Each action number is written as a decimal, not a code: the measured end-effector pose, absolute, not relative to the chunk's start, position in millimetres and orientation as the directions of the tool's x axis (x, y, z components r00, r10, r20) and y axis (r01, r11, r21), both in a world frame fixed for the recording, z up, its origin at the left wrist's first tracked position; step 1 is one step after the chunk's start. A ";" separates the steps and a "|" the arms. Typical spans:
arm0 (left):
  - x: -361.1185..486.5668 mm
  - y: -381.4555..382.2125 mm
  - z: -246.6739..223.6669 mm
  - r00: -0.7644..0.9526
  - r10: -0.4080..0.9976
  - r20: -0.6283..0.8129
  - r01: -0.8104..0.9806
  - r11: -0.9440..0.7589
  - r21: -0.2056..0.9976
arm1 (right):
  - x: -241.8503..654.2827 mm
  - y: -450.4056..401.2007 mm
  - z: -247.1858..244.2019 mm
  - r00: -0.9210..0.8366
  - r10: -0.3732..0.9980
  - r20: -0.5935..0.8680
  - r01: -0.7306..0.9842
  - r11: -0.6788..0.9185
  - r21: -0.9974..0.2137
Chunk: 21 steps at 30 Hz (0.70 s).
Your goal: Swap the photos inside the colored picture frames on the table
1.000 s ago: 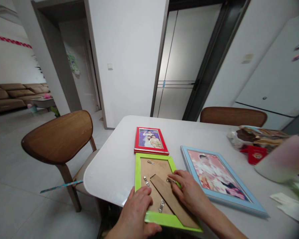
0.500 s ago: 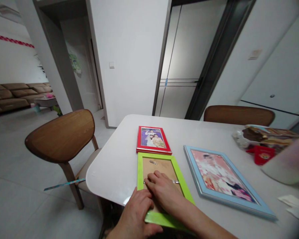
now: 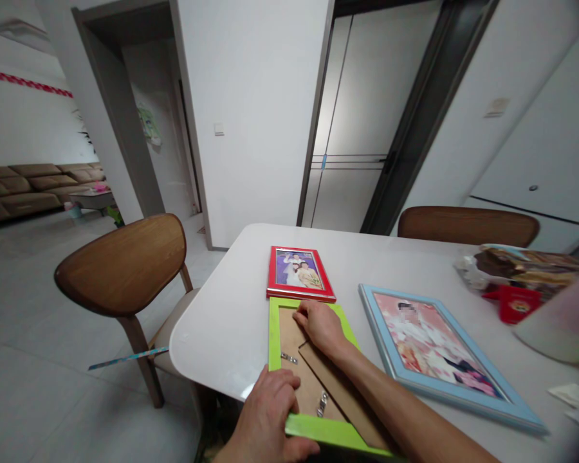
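Observation:
A lime-green photo frame (image 3: 276, 341) lies back side up at the table's near edge. Its brown backing board (image 3: 313, 379) carries a flat stand leg (image 3: 342, 392), a metal clip on the left (image 3: 289, 358) and another metal clip near the bottom (image 3: 322, 404). My left hand (image 3: 270, 411) grips the frame's near left corner, thumb along the near edge. At the top of the backing, my right hand (image 3: 321, 325) has its fingertips pinched on the top metal clip, which they cover. My right forearm crosses over the frame's right side.
A red photo frame (image 3: 272, 273) with a picture lies just beyond the green one. To the right lies a larger blue photo frame (image 3: 381, 334). Bags (image 3: 535, 263), a red packet (image 3: 516, 303) and a pale container (image 3: 564, 321) stand farther right. A wooden chair (image 3: 125, 263) is at left.
My right hand has moved from the middle of the backing up to the top clip, uncovering the stand leg and lower clip. My left hand keeps its hold on the corner.

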<state>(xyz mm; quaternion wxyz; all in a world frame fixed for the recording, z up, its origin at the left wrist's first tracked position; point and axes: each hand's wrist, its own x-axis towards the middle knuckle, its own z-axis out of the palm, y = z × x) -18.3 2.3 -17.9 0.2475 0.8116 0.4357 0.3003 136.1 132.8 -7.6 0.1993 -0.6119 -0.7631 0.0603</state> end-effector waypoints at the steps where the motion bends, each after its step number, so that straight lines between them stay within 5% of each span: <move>1: -18.0 2.1 -17.8 0.440 0.857 0.269 0.561 -0.496 0.663 | 135.1 136.2 -9.7 -0.144 0.962 0.233 0.916 0.219 -0.336; 11: -17.5 1.6 -14.5 0.434 0.871 0.230 0.592 -0.468 0.656 | 141.9 143.4 -1.6 -0.125 0.965 0.230 0.883 0.214 -0.418; 17: -20.4 0.4 -18.0 0.420 0.868 0.265 0.574 -0.481 0.663 | 166.0 63.9 19.7 -0.500 0.835 0.230 0.690 0.544 -0.477; 21: -21.2 1.1 -21.4 0.422 0.857 0.297 0.563 -0.504 0.655 | 168.8 16.3 24.6 -0.696 0.696 0.176 0.590 0.694 -0.412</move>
